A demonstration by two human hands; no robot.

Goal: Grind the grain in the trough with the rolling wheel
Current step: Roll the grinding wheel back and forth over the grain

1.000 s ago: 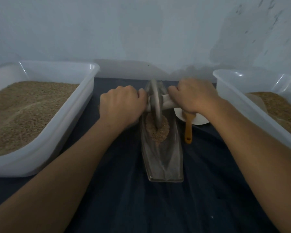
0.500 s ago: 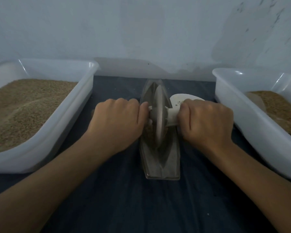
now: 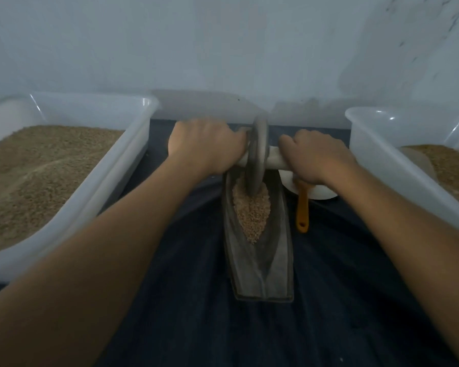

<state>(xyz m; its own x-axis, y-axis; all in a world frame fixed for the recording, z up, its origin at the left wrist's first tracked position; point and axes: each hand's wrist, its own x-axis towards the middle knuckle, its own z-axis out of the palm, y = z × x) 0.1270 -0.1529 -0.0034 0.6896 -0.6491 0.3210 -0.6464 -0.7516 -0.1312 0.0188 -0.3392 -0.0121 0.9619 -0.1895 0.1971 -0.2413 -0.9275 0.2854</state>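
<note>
Head view gives me both forearms reaching out from the bottom corners and meeting at twelve o'clock, near the far end of the trough (image 3: 260,268). My left hand (image 3: 204,145) sits knuckles-up with its fingers curled over the left end of the pale axle (image 3: 274,161), wrist roughly in line with the forearm. My right hand (image 3: 314,156) mirrors it, curled round the right end of the same axle, so both hands grip the handle tightly, one on each side of the rolling wheel (image 3: 257,157).

I see the wheel standing upright on its edge between my fists, its lower rim down in the trough's groove at the far end of the grain (image 3: 252,210). It looks a little blurred. The grain lies in a tapering heap along the groove, from the wheel toward six o'clock, ending about halfway down the trough. The trough itself runs lengthwise from twelve to six on a dark cloth (image 3: 342,300).

At nine o'clock a white tub (image 3: 112,181) holds brown grain. At three o'clock a second tub (image 3: 382,165) holds some too. Just right of the trough, an orange-handled tool (image 3: 302,207) lies with its far end on a white dish (image 3: 322,193), partly under my right wrist.
</note>
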